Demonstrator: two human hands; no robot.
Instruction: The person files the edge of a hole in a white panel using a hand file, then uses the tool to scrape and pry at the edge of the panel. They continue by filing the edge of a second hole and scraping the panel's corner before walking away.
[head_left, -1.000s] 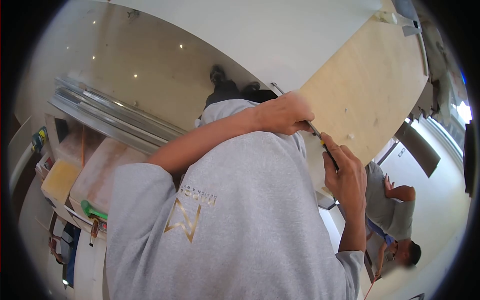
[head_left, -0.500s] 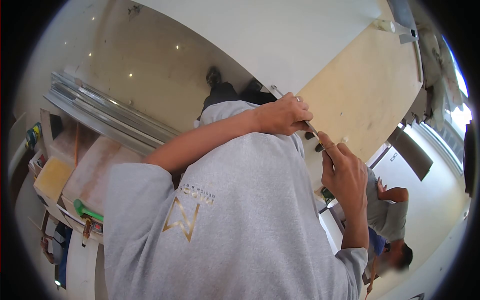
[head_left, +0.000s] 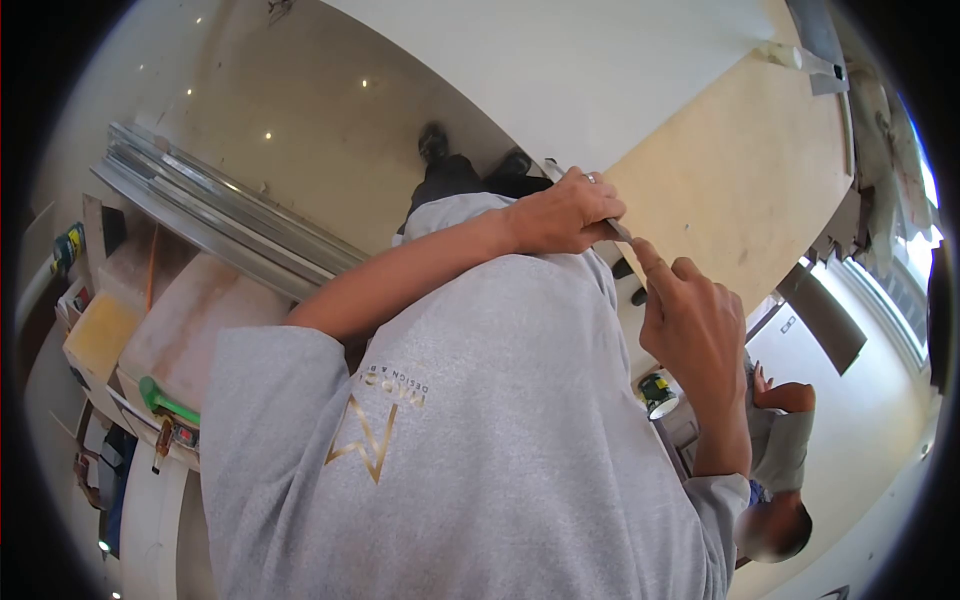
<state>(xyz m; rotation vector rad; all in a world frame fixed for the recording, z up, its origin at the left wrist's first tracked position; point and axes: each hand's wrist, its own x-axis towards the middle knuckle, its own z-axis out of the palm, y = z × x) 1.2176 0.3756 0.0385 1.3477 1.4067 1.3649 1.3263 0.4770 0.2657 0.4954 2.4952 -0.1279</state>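
Gripping slim metal tool (head_left: 620, 231) in both hands (head_left: 562, 214), white panel (head_left: 575, 75) nearby

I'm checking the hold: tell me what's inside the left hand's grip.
A thin grey strip sticks out of the left hand toward the right hand; its stretch inside the grip is covered and cannot be seen.

Bright spots (head_left: 364, 83) dot the brown floor (head_left: 320, 120); a window (head_left: 922, 255) glows near the white wall (head_left: 868, 425).
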